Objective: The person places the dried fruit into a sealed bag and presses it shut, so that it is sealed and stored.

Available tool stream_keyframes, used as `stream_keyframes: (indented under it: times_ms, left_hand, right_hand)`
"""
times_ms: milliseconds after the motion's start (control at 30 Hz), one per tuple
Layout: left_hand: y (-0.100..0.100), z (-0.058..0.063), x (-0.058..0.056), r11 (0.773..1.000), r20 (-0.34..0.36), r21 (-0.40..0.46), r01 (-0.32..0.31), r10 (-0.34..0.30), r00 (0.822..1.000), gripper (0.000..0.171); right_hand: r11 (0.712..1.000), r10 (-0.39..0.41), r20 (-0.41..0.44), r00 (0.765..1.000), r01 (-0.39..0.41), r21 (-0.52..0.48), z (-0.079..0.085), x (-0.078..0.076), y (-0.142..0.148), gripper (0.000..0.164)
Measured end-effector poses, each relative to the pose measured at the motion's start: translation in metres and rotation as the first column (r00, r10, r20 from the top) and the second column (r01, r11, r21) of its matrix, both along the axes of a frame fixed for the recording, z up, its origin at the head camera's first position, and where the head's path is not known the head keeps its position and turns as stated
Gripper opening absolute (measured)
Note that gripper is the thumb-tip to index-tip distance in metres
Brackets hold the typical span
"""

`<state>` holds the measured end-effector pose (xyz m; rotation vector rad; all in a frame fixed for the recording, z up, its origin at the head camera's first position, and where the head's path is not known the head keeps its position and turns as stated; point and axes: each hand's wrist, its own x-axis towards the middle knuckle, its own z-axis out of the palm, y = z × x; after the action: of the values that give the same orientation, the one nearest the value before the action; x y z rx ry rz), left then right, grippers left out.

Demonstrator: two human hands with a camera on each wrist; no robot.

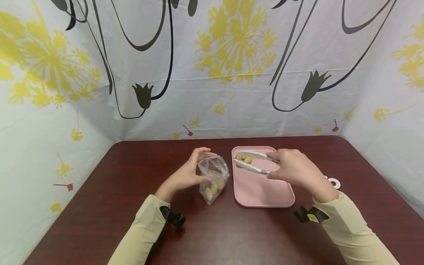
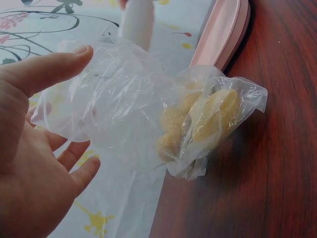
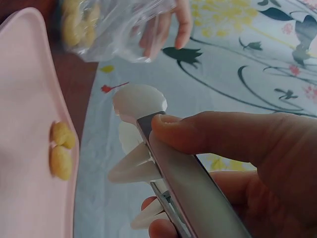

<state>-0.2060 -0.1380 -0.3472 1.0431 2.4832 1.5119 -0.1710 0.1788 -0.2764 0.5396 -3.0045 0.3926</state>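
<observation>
My left hand holds a clear plastic bag near its mouth, the thumb at the near side and the fingers at the far side. Yellow-brown lumpy pieces lie in the bottom of the bag. My right hand grips metal tongs with white tips, thumb on one arm and fingers on the other. The tong tips stand apart above the far left part of a pink tray. A few similar lumpy pieces lie in that tray by its edge.
A white ring-shaped object, perhaps a tape roll, sits beyond the right wrist, partly hidden. The dark red-brown table meets a patterned white cloth at the back and sides. The bag stands just left of the tray.
</observation>
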Motion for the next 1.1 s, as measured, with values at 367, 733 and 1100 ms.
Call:
stream_keyframes:
  times_ms: [367, 733, 1100]
  left_hand:
    - [-0.002, -0.002, -0.003, 1.000, -0.016, 0.008, -0.013, 0.013, 1.000, 0.082]
    - [-0.002, -0.002, -0.003, 0.999, -0.024, 0.023, -0.043, 0.043, 0.999, 0.080]
    - [0.000, -0.003, -0.004, 0.995, -0.019, -0.044, -0.092, 0.091, 0.996, 0.085]
  right_hand:
    - [0.999, -0.038, 0.023, 0.999, 0.038, 0.010, -0.017, -0.013, 0.013, 0.058]
    - [0.997, -0.071, 0.062, 0.996, 0.072, -0.008, -0.027, -0.022, 0.023, 0.063]
    - [0.996, -0.091, 0.086, 0.992, 0.091, -0.002, -0.035, -0.032, 0.029, 0.068]
